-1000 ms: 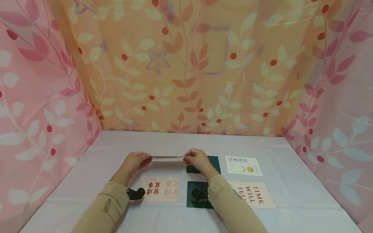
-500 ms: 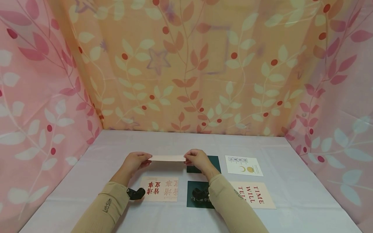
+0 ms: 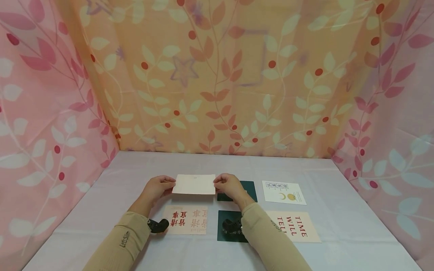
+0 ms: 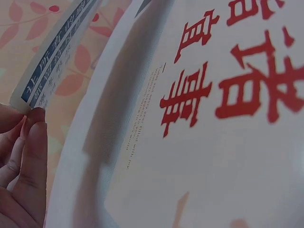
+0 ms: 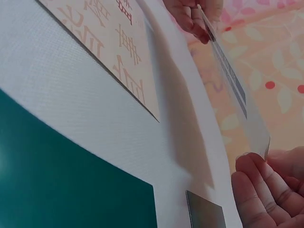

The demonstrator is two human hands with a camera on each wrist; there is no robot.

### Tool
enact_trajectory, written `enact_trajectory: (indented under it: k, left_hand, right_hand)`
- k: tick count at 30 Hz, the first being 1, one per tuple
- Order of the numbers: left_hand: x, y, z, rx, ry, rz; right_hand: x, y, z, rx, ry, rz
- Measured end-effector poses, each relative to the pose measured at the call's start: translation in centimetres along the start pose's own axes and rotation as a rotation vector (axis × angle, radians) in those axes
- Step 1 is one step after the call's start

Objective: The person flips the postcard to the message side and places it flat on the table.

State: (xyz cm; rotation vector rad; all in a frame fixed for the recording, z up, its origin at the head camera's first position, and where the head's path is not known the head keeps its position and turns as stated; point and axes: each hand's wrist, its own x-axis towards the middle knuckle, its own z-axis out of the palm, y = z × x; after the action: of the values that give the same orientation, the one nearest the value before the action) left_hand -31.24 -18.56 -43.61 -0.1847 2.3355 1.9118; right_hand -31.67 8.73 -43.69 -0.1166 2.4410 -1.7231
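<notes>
Pale card (image 3: 194, 184), raised above the white table (image 3: 190, 165), lies between the two hands, its sides pinched by thumb and fingers of the left hand (image 3: 158, 188) and the right hand (image 3: 229, 186). Toward the person rests a pink card (image 3: 188, 220) with red characters; the right hand overlaps a green card (image 3: 250, 189), while the right sleeve (image 3: 272, 237) partly hides a nearer green card (image 3: 231, 215) and a lettered card (image 3: 297, 227). Beyond, the table runs to its far edge at a flowered curtain (image 3: 217, 90).
</notes>
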Motion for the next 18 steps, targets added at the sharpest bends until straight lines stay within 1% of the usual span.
enact_trajectory:
  k: [10,18]
  left_hand:
    - [0.35,-0.33,0.11,-0.029,0.011,0.0]
    - [0.35,-0.45,0.17,0.025,0.033,0.003]
  right_hand:
    - [0.05,0.14,0.1,-0.019,0.022,0.001]
    - [0.13,0.07,0.35,-0.037,0.042,0.011]
